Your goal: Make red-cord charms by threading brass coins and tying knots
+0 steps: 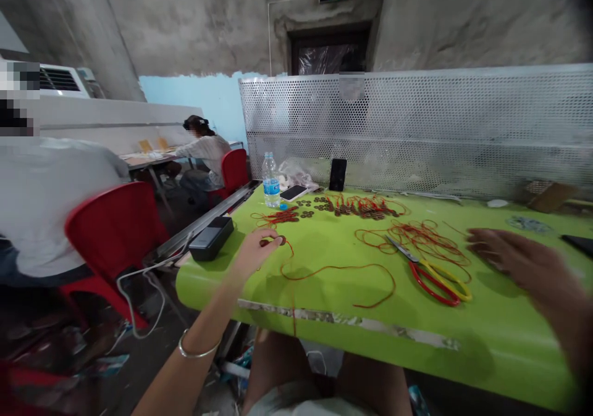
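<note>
My left hand is closed in a pinch on dark round coins above the left part of the green table. From the coins a red cord trails in a loose curve over the tabletop, and a strand hangs over the front edge. My right hand, smeared by motion, is at the right beside a tangled pile of red cords. Its fingers are together, and a thin strand from the pile runs to the fingertips. Scissors with red and yellow handles lie with their blades touching the pile.
Several corded coins lie farther back, near a water bottle, a flat phone and an upright phone. A black box sits at the left edge. Perforated metal panels border the back. Two people sit at left.
</note>
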`<action>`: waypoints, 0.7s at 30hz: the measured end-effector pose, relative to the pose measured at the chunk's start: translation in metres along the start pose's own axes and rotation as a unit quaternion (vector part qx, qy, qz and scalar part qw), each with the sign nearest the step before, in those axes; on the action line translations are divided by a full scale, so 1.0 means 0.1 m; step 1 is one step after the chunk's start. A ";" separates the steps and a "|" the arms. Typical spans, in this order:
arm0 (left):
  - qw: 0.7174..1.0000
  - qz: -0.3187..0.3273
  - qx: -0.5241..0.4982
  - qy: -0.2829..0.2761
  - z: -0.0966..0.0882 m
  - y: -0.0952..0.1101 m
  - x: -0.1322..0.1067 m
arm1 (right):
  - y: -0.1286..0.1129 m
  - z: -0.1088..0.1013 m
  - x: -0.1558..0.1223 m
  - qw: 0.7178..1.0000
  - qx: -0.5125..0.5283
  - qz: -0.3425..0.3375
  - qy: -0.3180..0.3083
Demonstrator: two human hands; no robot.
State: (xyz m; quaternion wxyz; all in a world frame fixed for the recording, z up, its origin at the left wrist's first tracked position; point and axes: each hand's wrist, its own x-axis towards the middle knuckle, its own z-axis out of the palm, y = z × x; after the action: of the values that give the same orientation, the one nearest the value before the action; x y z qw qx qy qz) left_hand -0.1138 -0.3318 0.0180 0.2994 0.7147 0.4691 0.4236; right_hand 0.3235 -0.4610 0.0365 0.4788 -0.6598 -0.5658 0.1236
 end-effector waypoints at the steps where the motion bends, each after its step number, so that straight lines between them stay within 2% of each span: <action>1: 1.000 0.015 0.013 -0.012 -0.02 0.08 -0.02 | -0.23 0.27 0.01 0.999 0.025 0.012 -0.024; 4: 0.996 0.059 0.049 -0.041 -0.08 0.32 -0.10 | -0.94 1.09 -0.07 0.979 0.099 -0.053 -0.172; 6: 0.993 0.075 0.064 -0.059 -0.13 0.48 -0.16 | -1.30 1.55 -0.17 0.955 0.151 -0.102 -0.234; 8: 0.991 0.088 0.070 -0.070 -0.17 0.60 -0.21 | -1.50 1.90 -0.25 0.936 0.201 -0.120 -0.264; 10: 0.990 0.095 0.075 -0.076 -0.21 0.70 -0.24 | -1.57 2.12 -0.30 0.922 0.271 -0.105 -0.255; 12: 0.988 0.093 0.085 -0.086 -0.23 0.77 -0.26 | -1.56 2.21 -0.33 0.909 0.321 -0.079 -0.253; 14: 0.987 0.093 0.093 -0.094 -0.24 0.79 -0.26 | -1.51 2.21 -0.34 0.897 0.341 -0.053 -0.274; 16: 0.986 0.096 0.094 -0.099 -0.24 0.78 -0.25 | -1.44 2.16 -0.33 0.891 0.338 -0.028 -0.301; 21: 0.989 0.094 0.066 -0.091 -0.28 0.68 -0.24 | -1.13 1.94 -0.30 0.903 0.277 0.014 -0.327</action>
State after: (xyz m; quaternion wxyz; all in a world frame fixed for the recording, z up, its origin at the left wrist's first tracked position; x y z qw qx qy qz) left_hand -0.1152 -0.3795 0.0792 0.2522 0.8093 0.3976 0.3513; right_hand 0.1058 -0.4030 0.0133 0.4285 -0.4310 -0.6241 0.4911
